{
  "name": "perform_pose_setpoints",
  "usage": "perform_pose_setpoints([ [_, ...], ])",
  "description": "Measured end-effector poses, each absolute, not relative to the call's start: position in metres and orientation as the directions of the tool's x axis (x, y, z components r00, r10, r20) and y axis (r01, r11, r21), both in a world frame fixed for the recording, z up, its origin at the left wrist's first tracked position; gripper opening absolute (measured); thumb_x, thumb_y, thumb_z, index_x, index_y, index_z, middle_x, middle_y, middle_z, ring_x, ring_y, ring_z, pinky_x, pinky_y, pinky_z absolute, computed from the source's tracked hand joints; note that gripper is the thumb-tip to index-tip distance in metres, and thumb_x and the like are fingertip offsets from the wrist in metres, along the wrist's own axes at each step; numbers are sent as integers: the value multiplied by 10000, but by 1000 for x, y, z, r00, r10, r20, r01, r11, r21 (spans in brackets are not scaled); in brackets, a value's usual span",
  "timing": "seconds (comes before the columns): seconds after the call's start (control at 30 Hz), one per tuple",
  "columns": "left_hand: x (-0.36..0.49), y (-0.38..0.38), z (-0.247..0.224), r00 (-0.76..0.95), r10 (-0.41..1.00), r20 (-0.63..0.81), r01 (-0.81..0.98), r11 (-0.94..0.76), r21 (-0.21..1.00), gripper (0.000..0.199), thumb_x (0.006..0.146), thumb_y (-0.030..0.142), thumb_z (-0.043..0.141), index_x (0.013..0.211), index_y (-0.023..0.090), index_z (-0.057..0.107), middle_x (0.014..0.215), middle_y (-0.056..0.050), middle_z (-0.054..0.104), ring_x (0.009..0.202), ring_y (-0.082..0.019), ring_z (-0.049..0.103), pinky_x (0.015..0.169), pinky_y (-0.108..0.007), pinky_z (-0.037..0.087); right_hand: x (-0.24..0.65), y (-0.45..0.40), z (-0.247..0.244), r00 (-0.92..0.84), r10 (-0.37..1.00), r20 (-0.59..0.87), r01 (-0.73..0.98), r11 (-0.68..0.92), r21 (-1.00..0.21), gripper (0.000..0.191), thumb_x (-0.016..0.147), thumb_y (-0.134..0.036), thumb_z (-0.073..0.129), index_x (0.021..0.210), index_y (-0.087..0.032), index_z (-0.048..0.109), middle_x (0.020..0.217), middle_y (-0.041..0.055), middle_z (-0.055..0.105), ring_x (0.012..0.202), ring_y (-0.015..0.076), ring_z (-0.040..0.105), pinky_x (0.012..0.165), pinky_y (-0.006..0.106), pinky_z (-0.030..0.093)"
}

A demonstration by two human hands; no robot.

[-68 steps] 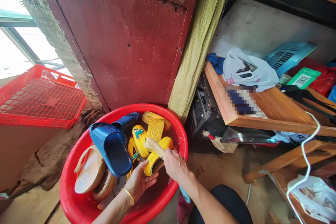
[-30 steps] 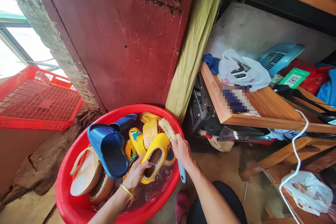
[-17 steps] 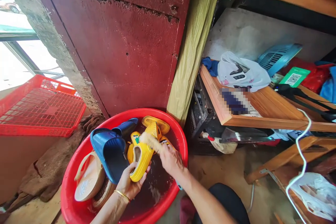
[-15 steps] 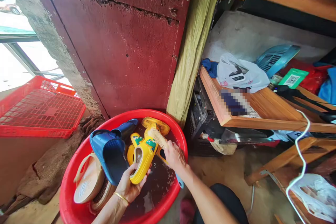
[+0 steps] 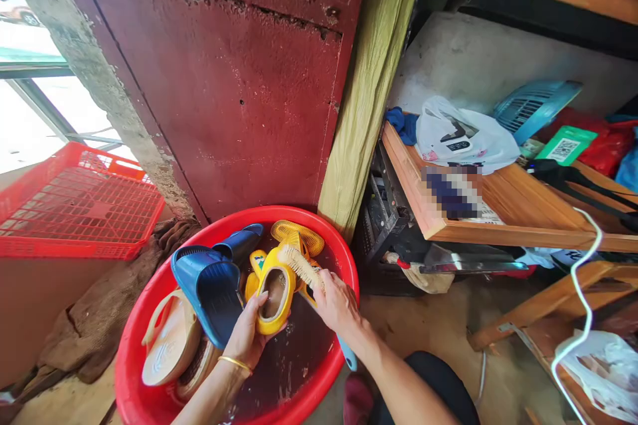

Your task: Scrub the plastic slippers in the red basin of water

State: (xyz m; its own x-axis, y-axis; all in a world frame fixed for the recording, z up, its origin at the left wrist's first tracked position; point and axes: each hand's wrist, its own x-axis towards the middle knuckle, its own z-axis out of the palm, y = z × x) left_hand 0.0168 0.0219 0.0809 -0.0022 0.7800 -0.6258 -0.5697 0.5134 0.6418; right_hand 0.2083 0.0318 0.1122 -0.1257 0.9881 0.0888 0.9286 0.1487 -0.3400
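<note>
My left hand [image 5: 248,332] grips a small yellow shoe [image 5: 277,292] by its heel end, thumb at the opening, above dark water in a red tub [image 5: 349,259]. My right hand [image 5: 335,299] is closed around a brush [image 5: 304,267] with pale bristles, which lie against the shoe's toe. The brush's blue handle end shows below that hand. Left of the shoe are a large blue slipper [image 5: 209,292] and another blue one [image 5: 243,242] behind it. Beige footwear [image 5: 169,345] rests at the tub's left side, and more yellow footwear [image 5: 304,236] lies behind the held shoe.
A red plastic crate [image 5: 80,206] stands at the left, by brown sacking [image 5: 109,312]. Behind the tub is a dark red door [image 5: 224,93]. At the right, a wooden shelf [image 5: 518,192] holds a white bag [image 5: 461,136] and a blue fan [image 5: 535,106]. A white cable hangs there.
The yellow shoe has turned in my left hand, so its opening faces up more and the green pictures on it no longer show. The brush stays at its toe. The view has shifted slightly.
</note>
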Motion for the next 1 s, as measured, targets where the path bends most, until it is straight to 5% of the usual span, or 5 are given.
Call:
perform_pose_setpoints([
  [0.13,17,26,71,-130,833,-538,-486,420,767,587,840,268,689,1397,330,515,1200,-60,685,830,-174,702,709,-340,622,210,5,110,-203,979,-4,932,192,-309,196,1001,-217,450,1125,-224,602,1028,70,715,913,212,683,781,283,483],
  [0.27,24,22,62,-179,847,-500,-442,385,810,723,805,344,730,1467,373,440,1354,-82,602,974,-215,667,702,-335,615,196,-15,104,-220,971,-96,970,208,-124,345,974,-138,444,1283,-200,585,1142,136,683,887,247,712,777,353,539],
  [0.47,38,13,57,-226,881,-417,-334,332,882,817,750,394,782,1490,376,435,1416,-69,584,1118,-265,636,768,-345,606,172,15,102,-221,974,-45,975,222,23,471,1004,-84,344,1458,-159,443,1244,196,630,869,223,724,713,330,571],
  [0.73,20,18,33,-225,902,-368,-330,285,900,836,677,346,848,1448,288,531,1322,-75,675,1236,-267,606,984,-332,518,184,16,93,-314,930,-189,940,277,-199,392,939,-112,424,1286,-153,604,1090,145,722,1004,277,710,856,374,537],
  [1.0,16,24,26,-204,866,-456,-435,337,835,841,661,307,830,1443,331,521,1165,-42,703,739,-137,664,573,-214,505,199,2,99,-500,796,-341,825,319,-466,294,863,-161,501,1086,-190,690,957,96,748,852,252,706,703,313,492],
])
